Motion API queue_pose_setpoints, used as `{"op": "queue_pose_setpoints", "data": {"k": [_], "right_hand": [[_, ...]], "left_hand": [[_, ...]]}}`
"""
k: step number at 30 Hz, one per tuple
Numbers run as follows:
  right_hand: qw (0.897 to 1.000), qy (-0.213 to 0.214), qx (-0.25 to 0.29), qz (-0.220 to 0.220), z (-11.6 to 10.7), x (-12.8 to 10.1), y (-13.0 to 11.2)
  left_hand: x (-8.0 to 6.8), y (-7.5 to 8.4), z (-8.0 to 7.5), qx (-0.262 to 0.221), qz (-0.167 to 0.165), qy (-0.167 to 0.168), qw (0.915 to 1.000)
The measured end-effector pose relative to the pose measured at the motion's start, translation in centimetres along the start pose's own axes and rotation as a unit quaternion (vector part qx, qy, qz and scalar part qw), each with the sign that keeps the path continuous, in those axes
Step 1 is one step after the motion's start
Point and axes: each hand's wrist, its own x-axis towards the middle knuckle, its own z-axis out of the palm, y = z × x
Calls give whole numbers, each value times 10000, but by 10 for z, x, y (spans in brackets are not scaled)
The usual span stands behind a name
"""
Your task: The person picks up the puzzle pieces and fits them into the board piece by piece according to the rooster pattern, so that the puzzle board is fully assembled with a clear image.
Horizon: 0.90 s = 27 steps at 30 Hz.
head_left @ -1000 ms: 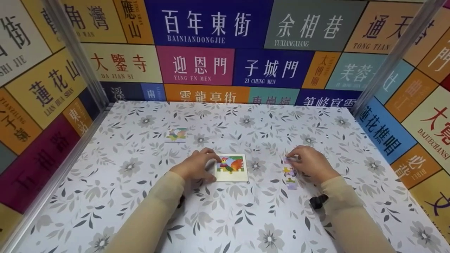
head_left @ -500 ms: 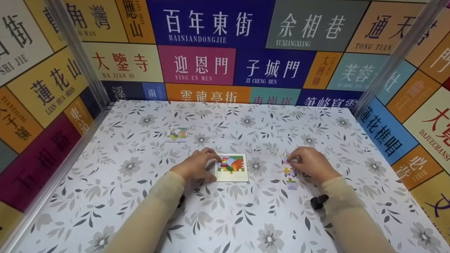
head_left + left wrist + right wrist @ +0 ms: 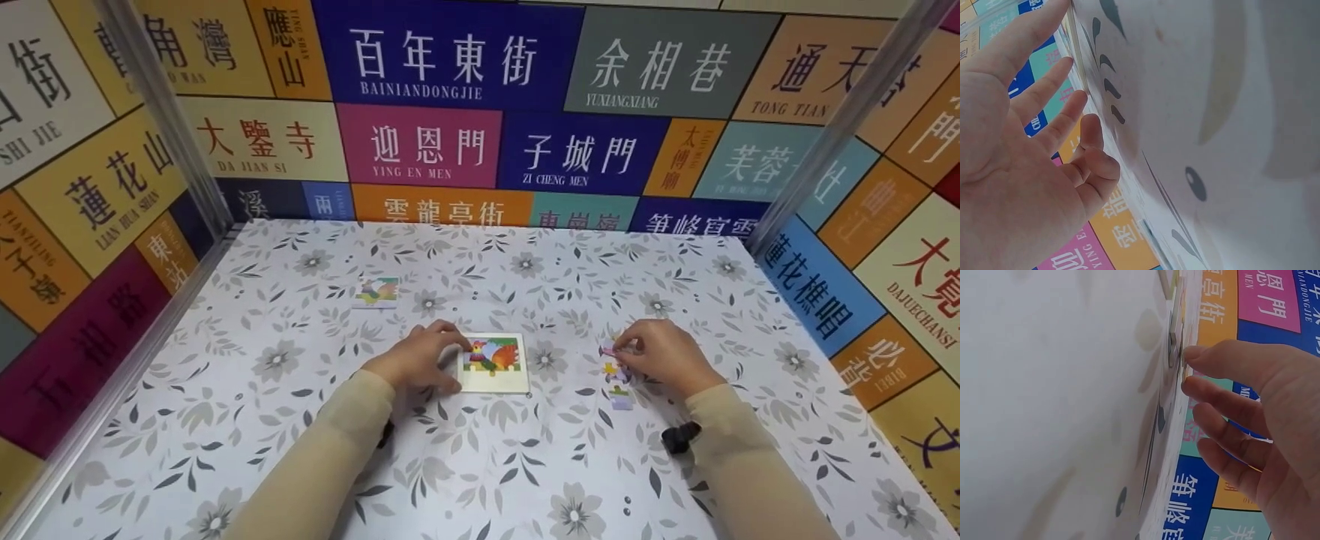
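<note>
I'm seeing my left hand (image 3: 417, 364) still lying flat, steadying the rooster puzzle board (image 3: 493, 363). My right hand (image 3: 660, 355), just right of it, is now pinching 1 loose puzzle piece (image 3: 609, 349) slightly clear of the 2 remaining pieces (image 3: 618, 382), so a pickup is starting.

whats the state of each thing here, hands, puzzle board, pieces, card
Left hand: resting on the board's left edge, fingers fairly straight.
Right hand: fingertips on a loose piece.
Board: flat on the table, partly filled, bottom strip bare.
Other loose pieces: flat on the table by the right hand, not fitted.
Card: flat on the table, far left, untouched.
Black object: beside the right sleeve; cannot tell what it is.
</note>
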Motion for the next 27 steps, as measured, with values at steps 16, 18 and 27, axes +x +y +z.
{"op": "queue_pose_setpoints", "data": {"k": [16,18,27], "right_hand": [[9980,288,140,-538,6,-5,-26],[9971,318,131,-677,8,-5,-31],[9925,475,-9,-1123,14,-1,-56]], "left_hand": [[-1,1,1,64,31,9,10000],[-2,0,1,66,172,47,9998],[-1,1,-1,97,124,8,9999]]}}
